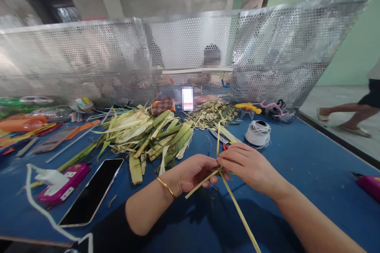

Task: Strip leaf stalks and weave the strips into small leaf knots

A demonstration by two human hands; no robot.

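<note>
My left hand (pixel 194 174), with a gold bangle on its wrist, and my right hand (pixel 247 164) meet above the blue table (pixel 297 166), both pinching thin yellow-green leaf strips (pixel 237 209) where they cross. One strip runs down to the lower right, another points up past my fingers, a third sticks out to the lower left. Both hands have fingers closed on the strips. Behind the hands lies a heap of green and pale leaves (pixel 145 134).
A black phone (pixel 92 191) and a pink case (pixel 63 184) with a white cable lie at left. A spool of white string (pixel 258 132), a yellow glue gun (pixel 249 107) and small woven pieces (pixel 212 112) sit beyond. A perforated metal screen (pixel 267 47) backs the table; people sit behind it.
</note>
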